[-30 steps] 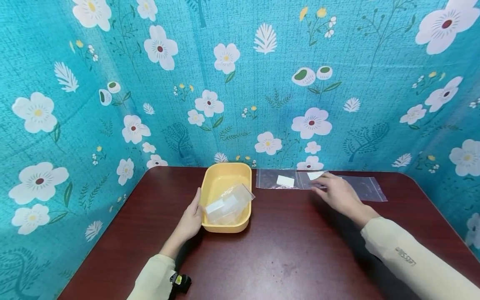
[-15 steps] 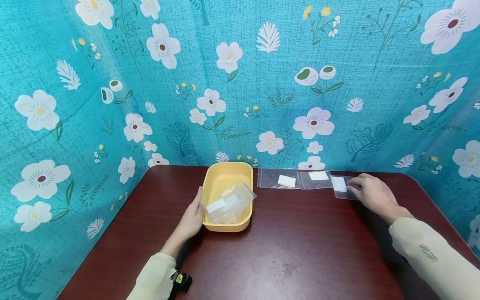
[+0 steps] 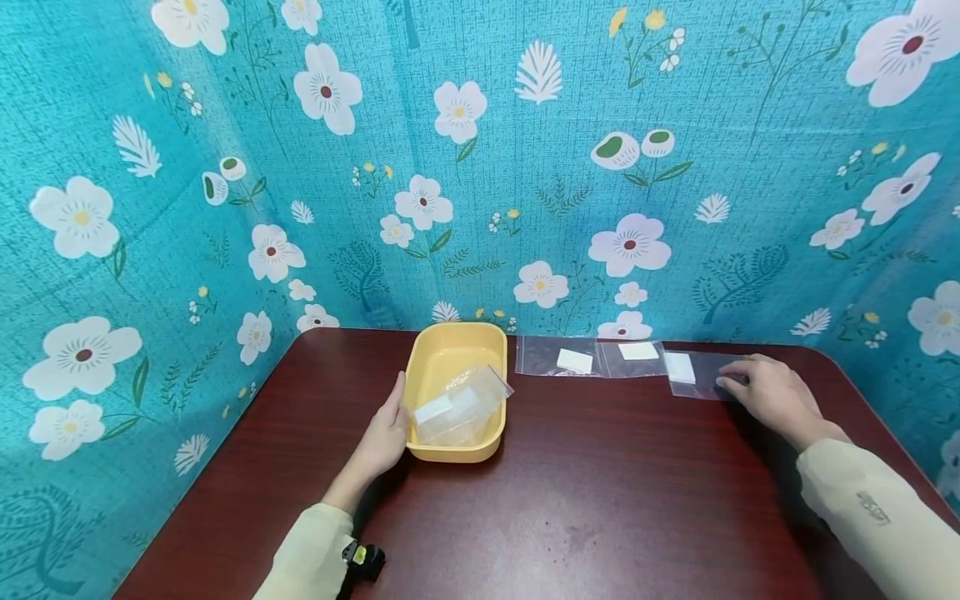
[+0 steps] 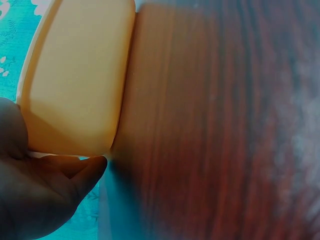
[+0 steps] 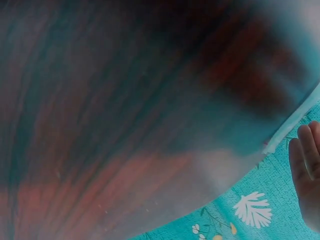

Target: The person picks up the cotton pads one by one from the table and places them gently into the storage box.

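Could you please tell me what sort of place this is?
Probably a small indoor workspace for sorting or packing: a dark red-brown table backed by turquoise floral cloth, with a yellow tray and clear bags in a row near the far edge.

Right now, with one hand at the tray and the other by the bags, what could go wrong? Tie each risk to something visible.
The loose bag in the yellow tray pokes past its edge, so it might slide out if the left hand tips the tray. The right hand is at the end bag; an accidental drag could pull it crooked. That row lies near the table's far edge, so a push might send bags over.
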A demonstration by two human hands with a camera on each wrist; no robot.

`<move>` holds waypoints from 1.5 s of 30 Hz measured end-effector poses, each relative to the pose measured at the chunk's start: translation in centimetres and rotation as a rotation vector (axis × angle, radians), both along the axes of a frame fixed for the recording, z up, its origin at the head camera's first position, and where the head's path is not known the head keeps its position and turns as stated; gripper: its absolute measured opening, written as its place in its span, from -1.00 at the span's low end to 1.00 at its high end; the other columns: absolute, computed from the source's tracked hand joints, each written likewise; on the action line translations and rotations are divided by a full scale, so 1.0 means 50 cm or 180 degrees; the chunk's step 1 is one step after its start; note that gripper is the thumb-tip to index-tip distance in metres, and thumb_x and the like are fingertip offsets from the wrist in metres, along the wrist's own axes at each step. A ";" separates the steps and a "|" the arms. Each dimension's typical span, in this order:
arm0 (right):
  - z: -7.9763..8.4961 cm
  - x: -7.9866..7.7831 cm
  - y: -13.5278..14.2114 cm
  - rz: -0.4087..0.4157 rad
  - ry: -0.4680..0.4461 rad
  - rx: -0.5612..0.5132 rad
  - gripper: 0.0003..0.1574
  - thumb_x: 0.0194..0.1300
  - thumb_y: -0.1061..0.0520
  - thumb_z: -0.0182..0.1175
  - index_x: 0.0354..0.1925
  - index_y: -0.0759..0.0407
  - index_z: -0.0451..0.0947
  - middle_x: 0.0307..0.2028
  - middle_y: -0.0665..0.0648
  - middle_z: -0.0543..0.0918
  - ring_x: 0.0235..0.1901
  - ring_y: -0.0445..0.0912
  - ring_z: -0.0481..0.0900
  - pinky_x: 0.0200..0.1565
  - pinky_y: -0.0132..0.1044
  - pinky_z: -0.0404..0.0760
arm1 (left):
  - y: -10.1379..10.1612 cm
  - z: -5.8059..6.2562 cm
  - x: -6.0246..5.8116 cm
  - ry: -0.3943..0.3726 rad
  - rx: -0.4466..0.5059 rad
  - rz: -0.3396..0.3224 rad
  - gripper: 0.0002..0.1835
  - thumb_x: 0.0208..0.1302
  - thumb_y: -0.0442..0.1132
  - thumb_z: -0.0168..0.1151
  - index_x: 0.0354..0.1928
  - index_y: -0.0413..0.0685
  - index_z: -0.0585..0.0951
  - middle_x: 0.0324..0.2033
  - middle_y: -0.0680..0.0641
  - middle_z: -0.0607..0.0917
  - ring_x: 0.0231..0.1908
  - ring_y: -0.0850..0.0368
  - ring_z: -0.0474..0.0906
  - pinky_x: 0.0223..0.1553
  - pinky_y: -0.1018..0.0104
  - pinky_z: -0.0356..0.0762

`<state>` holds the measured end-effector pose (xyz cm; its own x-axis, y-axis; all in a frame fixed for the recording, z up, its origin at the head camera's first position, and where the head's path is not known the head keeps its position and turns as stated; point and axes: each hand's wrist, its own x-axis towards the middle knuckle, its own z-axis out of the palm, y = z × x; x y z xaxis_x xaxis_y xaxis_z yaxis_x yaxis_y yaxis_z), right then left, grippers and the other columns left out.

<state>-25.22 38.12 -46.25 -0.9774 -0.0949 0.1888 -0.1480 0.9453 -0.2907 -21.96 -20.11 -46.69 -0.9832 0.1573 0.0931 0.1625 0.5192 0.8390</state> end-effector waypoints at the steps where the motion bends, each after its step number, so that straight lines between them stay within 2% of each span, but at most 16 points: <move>1: -0.002 0.000 0.002 -0.0004 -0.0008 -0.0002 -0.58 0.30 0.08 0.36 0.02 0.35 0.67 0.02 0.51 0.57 0.02 0.38 0.47 0.01 0.38 0.43 | 0.000 0.000 -0.001 0.0001 0.0009 -0.0005 -0.34 0.55 -0.46 -0.25 0.60 -0.14 -0.12 0.55 -0.25 -0.01 0.51 -0.12 -0.07 0.45 -0.08 -0.05; 8: -0.010 -0.003 0.004 -0.0015 -0.0050 -0.0081 -0.60 0.30 0.08 0.36 -0.01 0.34 0.68 -0.06 0.47 0.61 -0.09 0.31 0.51 -0.05 0.34 0.48 | 0.001 0.001 -0.003 -0.0016 0.0003 -0.0004 -0.34 0.57 -0.44 -0.26 0.60 -0.13 -0.14 0.56 -0.23 -0.02 0.51 -0.10 -0.08 0.45 -0.06 -0.05; 13: -0.013 -0.008 0.001 -0.0035 -0.0139 -0.0051 -0.58 0.31 0.08 0.34 0.01 0.35 0.67 0.03 0.55 0.57 0.11 0.45 0.39 0.09 0.43 0.36 | 0.002 0.003 -0.002 -0.0040 0.0025 0.0001 -0.34 0.56 -0.44 -0.26 0.60 -0.13 -0.14 0.56 -0.24 -0.01 0.51 -0.11 -0.08 0.45 -0.07 -0.04; 17: -0.015 -0.012 0.000 -0.0011 -0.0154 -0.0005 -0.57 0.30 0.08 0.35 0.02 0.35 0.67 0.04 0.56 0.57 0.17 0.50 0.33 0.12 0.45 0.32 | 0.003 0.004 0.001 -0.0069 0.0075 -0.0009 -0.34 0.57 -0.43 -0.26 0.60 -0.13 -0.14 0.56 -0.20 -0.03 0.52 -0.08 -0.10 0.45 -0.05 -0.04; 22: -0.020 -0.016 -0.002 0.0024 -0.0123 0.0048 -0.54 0.28 0.07 0.36 0.03 0.37 0.66 0.02 0.54 0.59 0.14 0.48 0.38 0.09 0.43 0.37 | 0.003 0.004 0.000 -0.0077 0.0101 -0.0028 -0.34 0.58 -0.42 -0.25 0.60 -0.12 -0.15 0.57 -0.19 -0.03 0.52 -0.07 -0.11 0.45 -0.05 -0.05; 26: -0.022 -0.018 -0.005 0.0034 -0.0143 0.0059 -0.51 0.30 0.07 0.35 0.06 0.39 0.64 0.00 0.53 0.60 0.01 0.39 0.48 0.02 0.39 0.43 | 0.002 0.001 -0.001 -0.0063 0.0086 -0.0043 -0.34 0.56 -0.44 -0.25 0.60 -0.14 -0.15 0.56 -0.24 -0.04 0.52 -0.09 -0.12 0.45 -0.08 -0.06; 33: -0.023 -0.018 -0.009 0.0016 -0.0199 0.0043 -0.50 0.32 0.07 0.33 0.07 0.43 0.62 -0.03 0.53 0.60 -0.08 0.32 0.50 -0.03 0.35 0.46 | 0.002 0.003 -0.001 -0.0028 0.0082 -0.0019 -0.34 0.56 -0.45 -0.24 0.60 -0.16 -0.13 0.56 -0.22 -0.02 0.52 -0.10 -0.10 0.45 -0.07 -0.07; 38: -0.021 -0.019 -0.011 0.0027 -0.0205 0.0012 -0.56 0.31 0.10 0.33 0.01 0.43 0.65 -0.12 0.47 0.62 -0.17 0.24 0.51 -0.11 0.29 0.50 | 0.001 0.001 -0.001 0.0011 0.0040 -0.0003 -0.34 0.55 -0.46 -0.23 0.60 -0.18 -0.12 0.55 -0.27 -0.01 0.51 -0.15 -0.09 0.44 -0.12 -0.06; 45: -0.021 -0.022 -0.013 0.0010 -0.0227 -0.0029 -0.69 0.29 0.14 0.35 -0.11 0.38 0.71 -0.19 0.43 0.66 -0.20 0.23 0.54 -0.15 0.30 0.51 | 0.003 0.001 0.000 -0.0015 0.0023 0.0013 -0.34 0.56 -0.45 -0.22 0.60 -0.17 -0.11 0.56 -0.23 -0.02 0.51 -0.14 -0.09 0.45 -0.11 -0.07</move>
<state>-26.34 37.46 -47.31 -0.9881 -0.0967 0.1197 -0.1297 0.9421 -0.3093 -21.98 -19.98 -46.65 -0.9842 0.1525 0.0897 0.1565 0.5138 0.8435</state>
